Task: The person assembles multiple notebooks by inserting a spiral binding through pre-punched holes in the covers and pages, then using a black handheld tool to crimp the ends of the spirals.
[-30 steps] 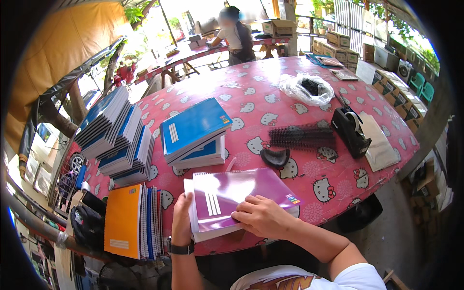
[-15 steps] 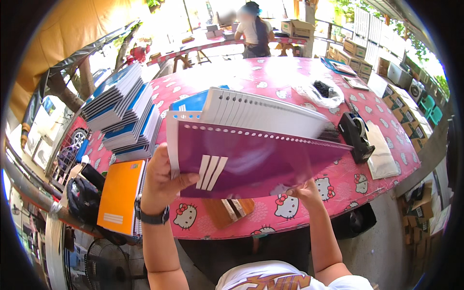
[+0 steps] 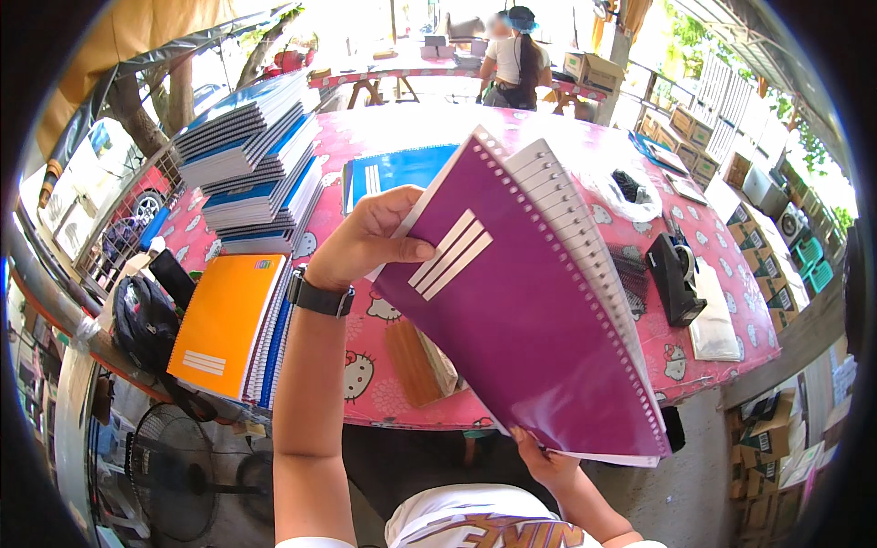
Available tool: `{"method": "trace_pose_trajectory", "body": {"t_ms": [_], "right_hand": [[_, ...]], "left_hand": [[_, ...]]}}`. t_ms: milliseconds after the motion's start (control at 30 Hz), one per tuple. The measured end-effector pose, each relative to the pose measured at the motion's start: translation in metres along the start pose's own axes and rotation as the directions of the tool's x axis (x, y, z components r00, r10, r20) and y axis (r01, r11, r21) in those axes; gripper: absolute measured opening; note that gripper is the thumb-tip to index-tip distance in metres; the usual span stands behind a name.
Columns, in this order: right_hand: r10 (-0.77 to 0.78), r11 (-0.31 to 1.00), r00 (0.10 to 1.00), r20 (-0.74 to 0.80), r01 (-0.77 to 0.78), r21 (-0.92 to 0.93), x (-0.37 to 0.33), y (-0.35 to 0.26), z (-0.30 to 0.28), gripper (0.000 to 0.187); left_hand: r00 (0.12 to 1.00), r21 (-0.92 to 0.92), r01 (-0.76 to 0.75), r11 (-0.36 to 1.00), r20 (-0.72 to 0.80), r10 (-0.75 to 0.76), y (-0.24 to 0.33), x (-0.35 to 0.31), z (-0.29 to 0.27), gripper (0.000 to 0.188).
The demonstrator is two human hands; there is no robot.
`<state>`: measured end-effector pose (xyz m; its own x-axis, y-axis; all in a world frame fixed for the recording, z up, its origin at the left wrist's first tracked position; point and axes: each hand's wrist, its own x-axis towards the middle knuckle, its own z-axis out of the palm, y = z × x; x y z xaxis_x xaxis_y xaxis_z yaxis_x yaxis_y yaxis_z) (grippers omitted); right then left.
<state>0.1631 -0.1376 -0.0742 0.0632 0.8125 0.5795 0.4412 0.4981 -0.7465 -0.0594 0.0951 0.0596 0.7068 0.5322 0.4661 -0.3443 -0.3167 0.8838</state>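
In front of me I hold up a purple-covered notebook [image 3: 530,320], tilted, with a row of punched holes along its right edge. White punched pages [image 3: 571,205] fan out behind the cover, and no wire shows in the cover's holes. My left hand [image 3: 375,237] grips the upper left edge, thumb over the front by the white stripes. At the bottom edge, my right hand [image 3: 548,461] pinches the notebook from below. A blue notebook [image 3: 402,169] lies on the table behind it. Close to the table's front edge is a wooden block [image 3: 416,365], partly covered by the notebook.
Tall stacks of spiral notebooks [image 3: 247,164] stand at left, with orange-covered notebooks [image 3: 228,320] nearer. To the right are dark wire spines [image 3: 628,274], a black tape dispenser [image 3: 676,274], pale paper [image 3: 717,315] and a plastic bag [image 3: 630,192]. A person [image 3: 516,64] works at a far table.
The purple notebook has turned from nearly level to steeply tilted, its holed edge now on the right. My left hand has risen and moved right; my right hand has dropped lower.
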Motion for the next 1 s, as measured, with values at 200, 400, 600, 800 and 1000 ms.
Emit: {"method": "trace_pose_trajectory", "body": {"t_ms": [200,400,600,800,1000], "right_hand": [[0.062,0.995,0.99,0.127,-0.052,-0.084,-0.005,0.005,0.01,0.014],[0.081,0.985,0.988,0.133,-0.058,-0.165,-0.01,0.018,0.023,0.01],[0.015,0.971,0.998,0.068,0.002,-0.241,0.002,0.024,0.036,0.015],[0.007,0.975,0.981,0.192,0.036,-0.22,0.025,0.068,0.038,0.025],[0.173,0.893,0.982,0.075,-0.189,0.409,0.052,0.082,0.035,0.063]], "left_hand": [[0.991,0.234,0.128,0.964,0.0,-0.131,0.008,0.005,-0.003,0.033],[0.989,0.159,0.141,0.977,0.024,-0.147,-0.017,0.009,-0.011,0.028],[0.981,0.109,0.189,0.976,0.018,-0.192,-0.047,0.025,-0.024,0.029],[0.953,0.227,0.169,0.959,-0.286,-0.1,-0.102,-0.07,-0.067,0.03],[0.688,-0.115,0.147,0.982,-0.702,-0.185,-0.104,-0.186,0.001,0.061]]}}
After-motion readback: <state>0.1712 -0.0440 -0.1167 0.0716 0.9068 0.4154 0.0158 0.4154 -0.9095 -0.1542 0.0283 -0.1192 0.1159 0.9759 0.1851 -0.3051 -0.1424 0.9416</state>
